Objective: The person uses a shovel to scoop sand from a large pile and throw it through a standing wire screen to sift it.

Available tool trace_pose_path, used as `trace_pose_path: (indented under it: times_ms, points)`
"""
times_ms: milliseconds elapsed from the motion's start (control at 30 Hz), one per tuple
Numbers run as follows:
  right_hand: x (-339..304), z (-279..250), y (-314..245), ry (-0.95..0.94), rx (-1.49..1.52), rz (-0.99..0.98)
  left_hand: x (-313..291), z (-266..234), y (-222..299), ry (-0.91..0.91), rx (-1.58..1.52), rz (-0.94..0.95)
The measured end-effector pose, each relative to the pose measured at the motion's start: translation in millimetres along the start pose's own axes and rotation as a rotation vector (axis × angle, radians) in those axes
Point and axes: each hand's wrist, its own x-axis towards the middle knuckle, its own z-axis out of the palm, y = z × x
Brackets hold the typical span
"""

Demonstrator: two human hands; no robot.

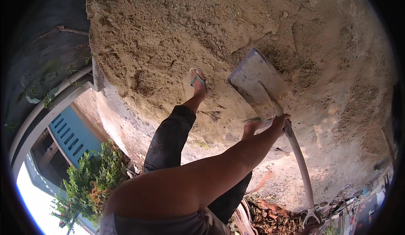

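Observation:
A long-handled shovel (pixel 300 163) with a wide, flat grey blade (pixel 253 76) slants across the right half of the head view. Its blade lies low over the sand, with a little dirt on the metal and no heap on it. My left hand (pixel 280 125) is wrapped round the shaft just behind the blade, the arm stretched out across my body. At the lower edge my right hand (pixel 311 230) is at the shovel's D-shaped handle (pixel 311 216); only a small part shows, and it appears closed round the grip.
A big mound of brown sand (pixel 160 36) fills the far side. My left foot (pixel 198 83), in a flip-flop, stands on it; the other foot (pixel 251 127) is partly behind the shovel. Dry leaves (pixel 270 216), a green bush (pixel 90 180) and a blue slatted panel (pixel 71 133) lie around.

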Motion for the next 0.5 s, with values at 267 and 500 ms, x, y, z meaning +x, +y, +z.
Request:
trace_pose_path:
  times_ms: [267,500]
  points:
    - [-219.9,285.5,-207.4,-0.415,0.224,0.064,-13.6,-13.1,340.0,0.044,-0.002,0.323]
    - [-375.6,325.9,-250.4,-0.736,0.412,0.160,-73.4,-73.8,503.1,-0.060,-0.131,0.642]
